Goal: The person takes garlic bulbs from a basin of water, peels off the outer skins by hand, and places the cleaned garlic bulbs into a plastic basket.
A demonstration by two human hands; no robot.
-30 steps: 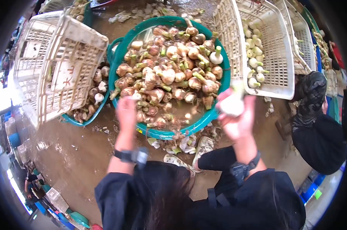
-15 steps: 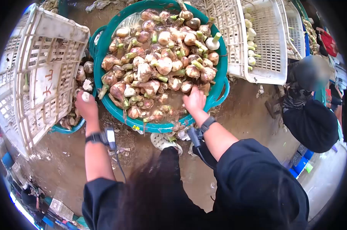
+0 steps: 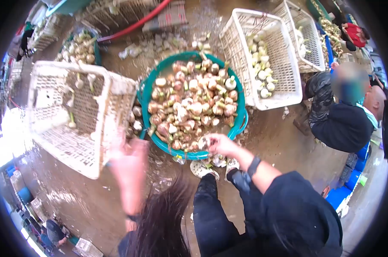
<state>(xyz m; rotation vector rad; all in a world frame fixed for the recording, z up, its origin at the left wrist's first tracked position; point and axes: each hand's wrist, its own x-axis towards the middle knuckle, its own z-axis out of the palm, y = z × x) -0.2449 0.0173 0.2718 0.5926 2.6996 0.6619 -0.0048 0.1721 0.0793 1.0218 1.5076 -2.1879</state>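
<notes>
A round green tub (image 3: 242,92) holds a heap of muddy, purplish garlic bulbs (image 3: 189,96) with cut stems, some in brownish water. At the tub's near right rim, my right hand (image 3: 222,144) has its fingers closed around a dirty garlic bulb (image 3: 203,143). My left hand (image 3: 129,156) is smeared by motion beside the near right corner of a white slatted crate (image 3: 100,124); its fingers cannot be made out. Inside that crate are a few pale garlic bulbs (image 3: 71,122) with stems.
Another white crate (image 3: 284,51), holding cleaner garlic bulbs, stands right of the tub. A seated person (image 3: 341,120) in dark clothes is at the right. Behind the tub, a red hose (image 3: 136,25) crosses wet ground scattered with peelings. More garlic (image 3: 80,48) lies at the back left.
The view has tilted up and shows more around the tub. My left hand, earlier beside the tub with a whitish bulb, has moved to the left crate's corner. My right hand has lifted slightly.
</notes>
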